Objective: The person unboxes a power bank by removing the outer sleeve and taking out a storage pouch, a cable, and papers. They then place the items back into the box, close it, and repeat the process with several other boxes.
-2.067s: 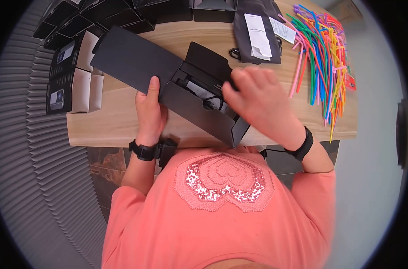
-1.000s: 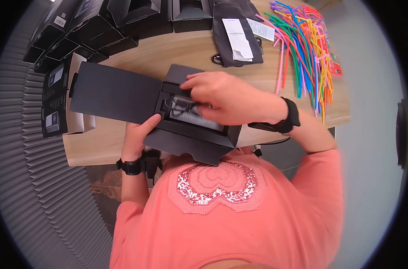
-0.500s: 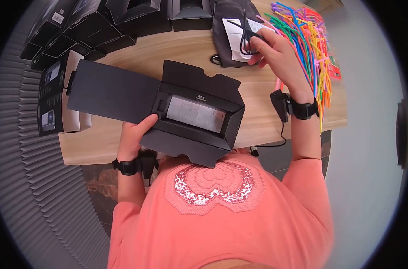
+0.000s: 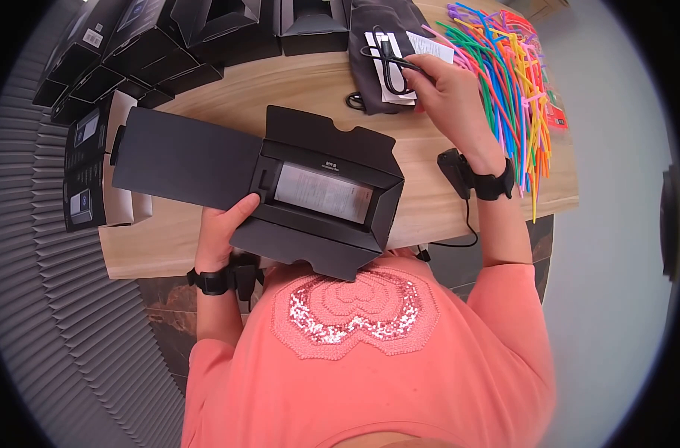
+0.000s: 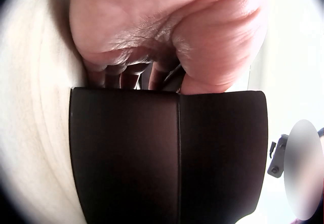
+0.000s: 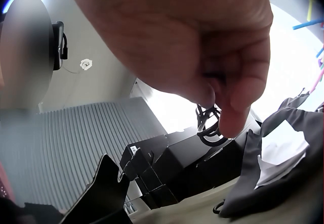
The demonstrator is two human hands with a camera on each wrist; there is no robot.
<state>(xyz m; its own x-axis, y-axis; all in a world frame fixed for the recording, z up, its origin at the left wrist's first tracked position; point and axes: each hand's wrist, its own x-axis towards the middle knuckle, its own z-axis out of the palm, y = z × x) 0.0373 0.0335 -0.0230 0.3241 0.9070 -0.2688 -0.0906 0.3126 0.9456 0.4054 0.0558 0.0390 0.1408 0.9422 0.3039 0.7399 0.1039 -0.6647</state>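
My left hand (image 4: 222, 228) grips an opened black box (image 4: 303, 243) by its near left side, thumb over the edge. The lid and side flaps are spread out, and a bagged printed sheet (image 4: 323, 193) lies inside. In the left wrist view, two black panels of the box stand just below the palm. My right hand (image 4: 453, 97) pinches a looped black cable (image 4: 391, 75) with a light-coloured plug, over a white leaflet (image 4: 398, 98) on a dark grey pouch (image 4: 385, 13). Part of the leaflet is hidden behind the cable.
Black boxes (image 4: 235, 46) stand along the back left, some with their tops open. Two more boxes (image 4: 85, 205) with white flaps lie at the left edge. Colourful straws (image 4: 515, 97) spread across the right side. Another cable coil (image 4: 355, 101) sits beside the pouch.
My right hand has reached into the box, lifted out the looped cable and carried it back and right over the pouch. The left hand has kept hold of the box.
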